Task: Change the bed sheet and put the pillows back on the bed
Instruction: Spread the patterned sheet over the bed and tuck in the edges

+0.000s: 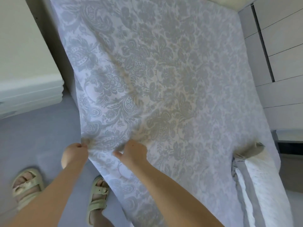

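Bottom left: sandals (27, 182) on the floor (41, 128), close by the hanging sheet (164, 71). Just above them, both hands are on its near edge. L hand (76, 150), lower left of centre: fingers curled tight, pinching the edge into a small bunch. R hand (133, 152), just beside it to the right: fingers curled into the fabric and gripping a fold, thumb sticking out toward the L hand. Neither hand is spread. The sheet is patterned and fills the middle of the frame, laid over the mattress (250, 185) from the hands up to the top edge. Its near edge is lifted in the hands, w/ creases fanning up-frame from both grips. Lower right: mattress corner shows bare, a wad of sheet bunched on top of it. Step looks like pulling the sheet taut and square before tucking, approx mid-task, though it could be coming off instead; can't tell. No pillows in view. To do it well, imo: move the hands further apart along the edge so the pull is even, draw toward lower left till the diagonal creases go flat, no yanking or the far side may slip, then sort the bare corner. Left edge: white folded pad (32, 89). Upper right: drawers (282, 38).
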Tool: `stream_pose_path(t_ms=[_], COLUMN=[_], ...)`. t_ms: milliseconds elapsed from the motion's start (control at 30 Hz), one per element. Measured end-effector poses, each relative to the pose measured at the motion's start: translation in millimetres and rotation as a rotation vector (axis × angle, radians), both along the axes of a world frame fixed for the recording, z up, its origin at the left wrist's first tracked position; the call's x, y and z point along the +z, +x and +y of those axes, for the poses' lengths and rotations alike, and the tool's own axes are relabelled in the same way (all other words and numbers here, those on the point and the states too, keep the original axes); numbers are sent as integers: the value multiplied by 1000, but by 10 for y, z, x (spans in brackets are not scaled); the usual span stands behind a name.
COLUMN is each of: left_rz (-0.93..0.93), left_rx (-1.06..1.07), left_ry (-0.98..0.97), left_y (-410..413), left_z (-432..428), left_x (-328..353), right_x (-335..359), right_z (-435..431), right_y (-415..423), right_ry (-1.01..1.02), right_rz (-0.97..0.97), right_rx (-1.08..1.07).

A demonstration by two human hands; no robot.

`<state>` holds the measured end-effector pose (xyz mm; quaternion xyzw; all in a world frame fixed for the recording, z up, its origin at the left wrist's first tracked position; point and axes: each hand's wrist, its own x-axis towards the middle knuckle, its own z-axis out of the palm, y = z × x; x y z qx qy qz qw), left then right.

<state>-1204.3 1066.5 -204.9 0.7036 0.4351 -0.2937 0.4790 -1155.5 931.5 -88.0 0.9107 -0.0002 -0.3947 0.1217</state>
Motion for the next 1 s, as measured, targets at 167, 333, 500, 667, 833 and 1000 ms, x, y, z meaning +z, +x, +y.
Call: stream_pose_path(t_ms=[167,333,500,667,833,1000], left_rz=[-111,-287,-402,-419,-571,-664], left_rx=[27,263,251,255,109,-11], left_ry=[-132,-344,-292,-399,-218,-60], left_y=[481,1348,1699,1788,1767,1673], left_z=[312,666,793,829,782,972], left_x=[115,70,127,104,204,166], right_x=[-225,-89,18,-109,-90,9], right_z=[191,228,632,942,931,1029], right_y=[184,424,1016,1207,1220,1276], right_ry=[-97,-47,50,19,-1,22], right_rz=[59,59,-202,-94,-69,-48], right_rx=[72,68,32,165,230,200])
